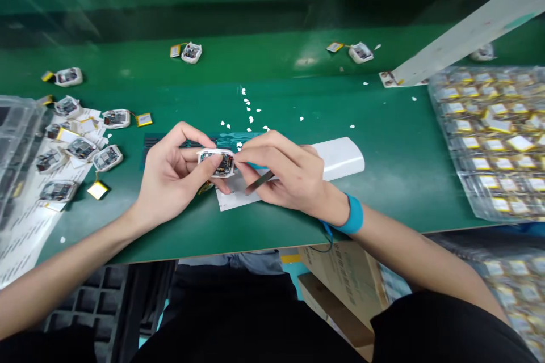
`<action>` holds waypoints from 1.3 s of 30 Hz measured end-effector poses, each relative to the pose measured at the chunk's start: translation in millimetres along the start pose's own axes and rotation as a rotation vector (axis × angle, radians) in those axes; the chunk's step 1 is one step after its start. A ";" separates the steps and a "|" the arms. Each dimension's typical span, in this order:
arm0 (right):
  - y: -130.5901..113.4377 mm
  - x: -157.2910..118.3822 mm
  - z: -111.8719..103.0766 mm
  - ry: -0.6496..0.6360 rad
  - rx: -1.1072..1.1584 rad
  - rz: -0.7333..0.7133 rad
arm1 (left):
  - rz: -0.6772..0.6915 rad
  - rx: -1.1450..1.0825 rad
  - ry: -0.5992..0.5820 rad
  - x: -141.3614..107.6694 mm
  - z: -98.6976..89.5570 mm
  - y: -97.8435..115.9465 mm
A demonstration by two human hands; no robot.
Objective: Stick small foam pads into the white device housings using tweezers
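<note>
My left hand (174,173) grips a white device housing (217,163) with an exposed circuit board, its thumb lying across the board. At the housing's right edge, the thumb and forefinger of my right hand (285,170) are pinched together. A slim flat metal tool (259,182), which looks like tweezers, is tucked in the right hand and points down to the left. Any small piece between those right fingertips is hidden. Beneath the hands lies a white sheet (234,199), and a glossy white curved strip (343,159) sticks out behind the right hand.
Several open housings with batteries, including one housing (108,157), lie at left near a clear plastic tray (19,147). Small white bits (251,119) dot the green bench (187,238). At right stand a battery-filled tray (464,181) and a slanted white post (468,25).
</note>
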State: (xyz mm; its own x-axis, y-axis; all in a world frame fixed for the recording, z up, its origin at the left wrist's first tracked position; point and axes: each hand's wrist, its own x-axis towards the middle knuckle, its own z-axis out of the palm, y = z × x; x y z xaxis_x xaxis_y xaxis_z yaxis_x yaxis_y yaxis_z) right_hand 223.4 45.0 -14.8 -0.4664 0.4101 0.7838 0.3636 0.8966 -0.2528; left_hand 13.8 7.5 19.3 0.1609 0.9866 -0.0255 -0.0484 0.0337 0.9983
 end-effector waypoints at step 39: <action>5.6 -0.5 -9.1 -0.077 -0.133 0.114 | -0.184 -0.118 -0.023 -8.0 4.7 1.0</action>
State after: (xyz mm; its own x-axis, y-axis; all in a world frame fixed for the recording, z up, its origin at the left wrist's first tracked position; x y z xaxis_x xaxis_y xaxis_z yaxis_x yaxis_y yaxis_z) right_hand 233.1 48.3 -11.5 -0.4746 0.5239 0.7073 0.5187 0.8157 -0.2561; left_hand 17.2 -1.2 20.8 0.2000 0.9583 -0.2041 -0.1311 0.2326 0.9637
